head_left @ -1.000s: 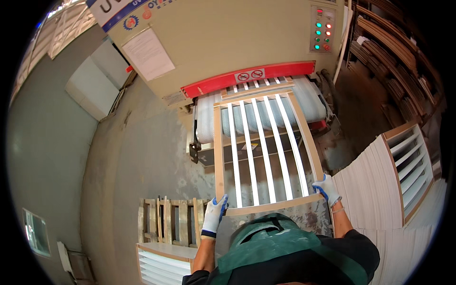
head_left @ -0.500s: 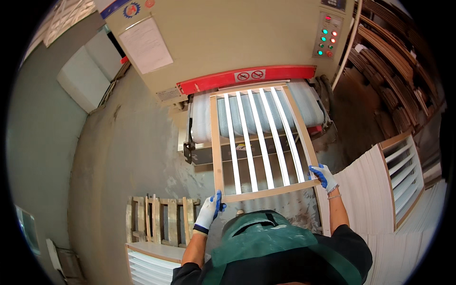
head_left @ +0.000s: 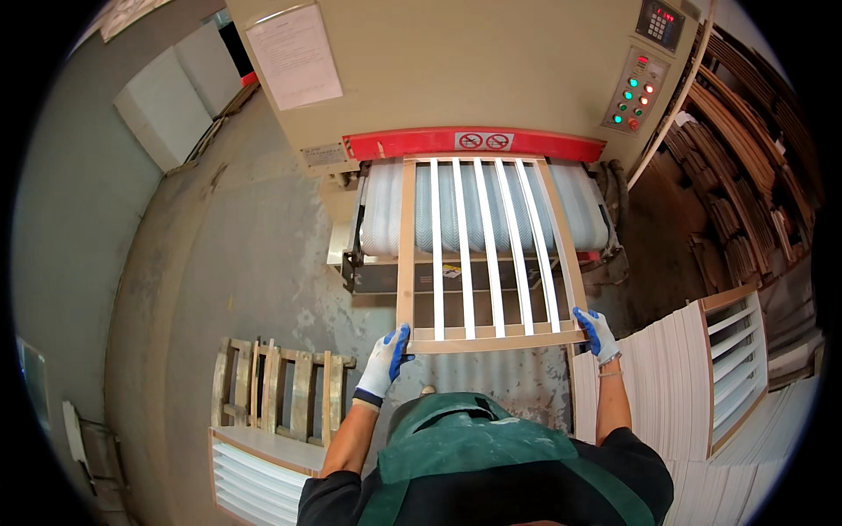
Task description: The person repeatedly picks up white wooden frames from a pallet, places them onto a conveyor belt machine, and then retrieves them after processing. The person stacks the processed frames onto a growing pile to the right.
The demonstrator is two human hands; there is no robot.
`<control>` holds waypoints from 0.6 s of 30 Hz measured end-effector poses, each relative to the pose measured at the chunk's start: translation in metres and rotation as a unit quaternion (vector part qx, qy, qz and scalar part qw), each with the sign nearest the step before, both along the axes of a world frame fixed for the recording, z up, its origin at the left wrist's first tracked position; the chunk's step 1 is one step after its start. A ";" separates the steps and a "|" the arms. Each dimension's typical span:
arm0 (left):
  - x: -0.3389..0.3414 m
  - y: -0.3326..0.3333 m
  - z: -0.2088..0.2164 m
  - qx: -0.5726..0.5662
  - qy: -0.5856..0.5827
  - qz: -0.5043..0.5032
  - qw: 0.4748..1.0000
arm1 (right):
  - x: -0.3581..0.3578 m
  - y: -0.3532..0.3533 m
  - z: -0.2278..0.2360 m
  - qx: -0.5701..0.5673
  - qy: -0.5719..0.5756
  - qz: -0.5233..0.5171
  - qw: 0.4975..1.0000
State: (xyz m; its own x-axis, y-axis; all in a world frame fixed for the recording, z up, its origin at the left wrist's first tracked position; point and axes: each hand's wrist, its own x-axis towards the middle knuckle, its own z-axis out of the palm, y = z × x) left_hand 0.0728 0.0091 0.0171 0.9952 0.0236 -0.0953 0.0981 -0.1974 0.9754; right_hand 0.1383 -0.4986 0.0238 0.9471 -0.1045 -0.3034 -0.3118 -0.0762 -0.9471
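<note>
Between my hands is a louvred shutter panel [head_left: 488, 254], with a tan wood-coloured frame and several white slats. My left hand [head_left: 384, 361], in a white and blue work glove, is closed on its near left corner. The near right corner is in the grip of my right hand [head_left: 598, 336], gloved the same way. The panel's far part lies over a pale ribbed conveyor belt [head_left: 386, 210], and its far rail is at the red bar [head_left: 395, 145] of the machine. The near part sticks out past the belt toward me.
The big beige machine [head_left: 491, 70] stands ahead, with a lit button panel [head_left: 633, 92] at right. A wooden pallet [head_left: 303, 386] and another louvred panel [head_left: 263, 465] are at lower left. On the right stand stacked white boards [head_left: 649, 377], a slatted panel [head_left: 735, 368] and brown strips [head_left: 728, 131].
The shutter panel has moved forward toward the machine and turned straighter to the belt. Both hands have travelled with it, keeping hold of its near corners.
</note>
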 end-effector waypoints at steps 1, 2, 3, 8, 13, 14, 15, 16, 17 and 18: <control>0.001 0.000 0.001 0.012 -0.021 -0.009 1.000 | 0.003 0.002 0.000 0.019 0.017 -0.011 1.000; 0.004 0.002 0.002 -0.011 0.023 -0.009 1.000 | 0.005 0.005 -0.001 0.037 0.034 -0.022 0.998; 0.006 0.003 0.004 -0.033 0.066 -0.010 0.997 | 0.008 0.008 0.000 0.055 0.051 -0.034 0.997; 0.004 0.000 0.008 -0.062 0.126 0.006 0.990 | 0.013 0.016 0.008 -0.040 0.033 -0.013 0.999; -0.016 -0.008 0.014 0.081 0.056 -0.070 0.993 | -0.009 0.001 -0.007 -0.035 0.009 -0.032 0.999; -0.022 -0.012 0.017 0.075 0.077 -0.062 0.992 | -0.018 -0.002 -0.008 -0.042 0.017 -0.038 0.998; -0.029 -0.016 0.024 0.069 0.099 -0.054 0.991 | -0.027 -0.003 -0.005 -0.050 0.028 -0.044 0.997; -0.036 -0.019 0.029 0.063 0.122 -0.046 0.989 | -0.035 -0.004 -0.004 -0.047 0.038 -0.046 0.997; -0.042 -0.021 0.032 0.039 0.144 -0.040 0.988 | -0.043 -0.006 -0.002 -0.044 0.048 -0.047 0.997; -0.051 -0.022 0.033 0.058 0.116 -0.051 0.990 | -0.052 -0.006 0.002 -0.040 0.059 -0.052 0.996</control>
State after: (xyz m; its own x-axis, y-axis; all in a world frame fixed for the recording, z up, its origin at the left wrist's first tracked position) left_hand 0.0221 -0.0133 0.0500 0.9446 -0.0507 -0.3244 0.2911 -0.3274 0.8989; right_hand 0.0859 -0.5048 0.0262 0.8882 -0.2279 -0.3989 -0.4309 -0.1121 -0.8954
